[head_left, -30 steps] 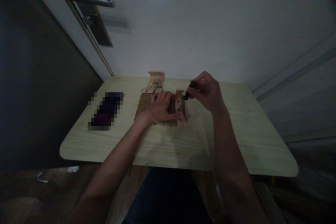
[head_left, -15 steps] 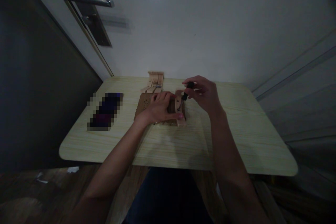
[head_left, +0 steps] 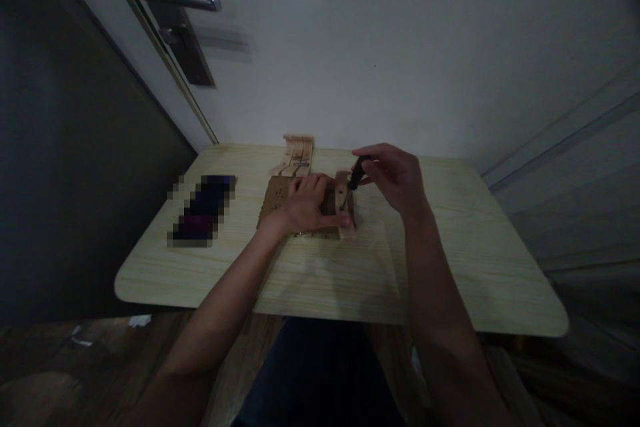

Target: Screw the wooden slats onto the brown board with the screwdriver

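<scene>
— Where is my right hand (head_left: 395, 177)?
— I see its fingers pinched shut on the black screwdriver (head_left: 356, 173), tip down at the pale wooden strip (head_left: 344, 213), mid-way across the table (head_left: 450, 247).
— And my left hand (head_left: 305, 203)?
— Curled over the brown perforated board (head_left: 274, 199), gripping it where it meets that strip; a second wooden frame (head_left: 298, 153) lies just behind

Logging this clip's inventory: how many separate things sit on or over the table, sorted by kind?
Wooden pieces: 3 (brown board under the left hand, pale strip, slatted assembly)
Screwdriver: 1, held in the right hand
Dark blurred-out item: 1
Total: 5
</scene>
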The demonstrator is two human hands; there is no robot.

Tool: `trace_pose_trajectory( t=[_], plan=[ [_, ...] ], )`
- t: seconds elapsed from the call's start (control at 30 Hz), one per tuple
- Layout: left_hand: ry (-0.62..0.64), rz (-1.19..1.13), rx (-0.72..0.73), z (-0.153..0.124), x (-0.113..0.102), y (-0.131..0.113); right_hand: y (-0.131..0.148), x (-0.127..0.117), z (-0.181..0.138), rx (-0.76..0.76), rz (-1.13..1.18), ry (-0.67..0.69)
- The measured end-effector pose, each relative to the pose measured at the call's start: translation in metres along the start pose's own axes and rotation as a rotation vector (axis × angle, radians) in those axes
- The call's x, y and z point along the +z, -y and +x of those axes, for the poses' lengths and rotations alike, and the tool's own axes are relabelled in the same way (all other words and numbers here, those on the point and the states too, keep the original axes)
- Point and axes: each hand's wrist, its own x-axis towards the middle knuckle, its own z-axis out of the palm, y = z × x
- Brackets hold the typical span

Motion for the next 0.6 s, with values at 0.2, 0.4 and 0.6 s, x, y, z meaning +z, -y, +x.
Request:
trace_pose_trajectory(
  t=[0.2,0.4,0.6],
  plan=[
    [-0.002,0.0,-0.004,0.0002,-0.0002,-0.0005,-0.0027,0.0045,0.0015,0.042,0.03,-0.094],
    [-0.006,0.0,0.016,0.0005,0.001,0.0026,-0.0058,0.0063,0.0029,0.014,-0.036,-0.063],
    [-0.018,-0.005,0.033,0.0009,0.0026,0.0042,-0.0052,0.0052,0.0026,0.006,-0.103,-0.011]
  ],
)
